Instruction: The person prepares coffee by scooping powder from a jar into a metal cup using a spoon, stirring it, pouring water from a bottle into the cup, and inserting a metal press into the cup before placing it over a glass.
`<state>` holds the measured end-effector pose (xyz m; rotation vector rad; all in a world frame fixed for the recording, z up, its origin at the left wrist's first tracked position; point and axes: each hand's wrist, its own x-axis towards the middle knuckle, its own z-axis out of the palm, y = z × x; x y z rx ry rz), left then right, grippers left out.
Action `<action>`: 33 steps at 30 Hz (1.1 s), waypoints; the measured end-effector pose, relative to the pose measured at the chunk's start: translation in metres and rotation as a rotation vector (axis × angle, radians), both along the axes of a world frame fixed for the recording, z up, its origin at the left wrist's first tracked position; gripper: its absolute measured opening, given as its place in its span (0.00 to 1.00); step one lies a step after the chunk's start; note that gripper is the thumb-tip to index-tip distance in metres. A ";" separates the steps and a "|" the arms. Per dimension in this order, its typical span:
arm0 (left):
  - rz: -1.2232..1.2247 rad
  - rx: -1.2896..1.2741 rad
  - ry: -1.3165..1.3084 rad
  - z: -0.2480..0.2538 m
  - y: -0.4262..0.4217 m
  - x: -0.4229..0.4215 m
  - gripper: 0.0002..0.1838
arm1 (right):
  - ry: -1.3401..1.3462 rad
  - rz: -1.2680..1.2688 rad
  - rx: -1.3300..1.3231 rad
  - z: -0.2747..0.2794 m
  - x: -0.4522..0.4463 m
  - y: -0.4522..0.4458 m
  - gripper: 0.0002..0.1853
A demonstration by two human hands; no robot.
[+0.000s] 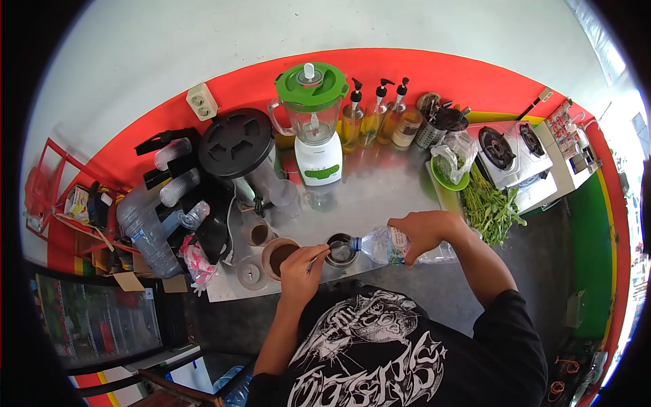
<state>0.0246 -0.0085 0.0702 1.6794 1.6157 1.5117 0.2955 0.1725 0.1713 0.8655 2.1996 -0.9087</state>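
My right hand (424, 234) is wrapped round a clear plastic water bottle (380, 245), tilted nearly flat. Its blue-collared mouth is at the rim of a small dark metal cup (341, 258) near the table's front edge. My left hand (300, 273) is closed in a pinch at the cup's left side; what the fingers hold is hidden. Just left of that hand stands a container of brown powder (279, 255). A clear lid or shallow dish (251, 273) lies farther left, with a clear cup holding something brown (259, 235) behind it.
A green-lidded blender (319, 163) stands at the back, beside several pump bottles (366, 125). Left of it is a black-lidded dispenser (237, 146). At right are a green bowl (447, 178), leafy greens (489, 210) and a two-burner stove (515, 152).
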 end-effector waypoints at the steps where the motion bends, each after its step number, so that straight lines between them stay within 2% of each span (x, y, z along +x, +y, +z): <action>1: 0.000 0.000 0.000 0.002 0.000 0.001 0.05 | 0.000 0.000 0.000 0.001 0.000 0.000 0.52; 7: -0.003 0.008 -0.004 0.000 0.001 0.000 0.05 | 0.015 0.018 0.015 0.000 0.000 0.000 0.53; 10: -0.022 0.025 -0.002 0.003 0.002 -0.001 0.04 | -0.009 0.006 0.002 0.005 -0.003 -0.001 0.49; 16: -0.019 0.025 0.017 0.003 0.003 -0.003 0.05 | 0.019 0.019 0.016 -0.002 -0.001 0.001 0.53; 18: -0.082 -0.054 -0.015 0.006 0.003 -0.002 0.06 | 0.025 0.015 0.004 -0.002 -0.001 0.002 0.53; 28: 0.009 -0.074 -0.084 -0.005 0.007 -0.006 0.05 | 0.016 -0.001 0.001 -0.001 -0.001 0.004 0.53; 31: -0.020 -0.044 0.004 0.005 0.007 -0.007 0.05 | 0.003 0.014 0.024 -0.001 -0.003 0.003 0.53; 33: -0.135 -0.064 -0.017 0.007 0.009 -0.007 0.05 | -0.008 0.007 0.009 0.001 -0.005 0.004 0.52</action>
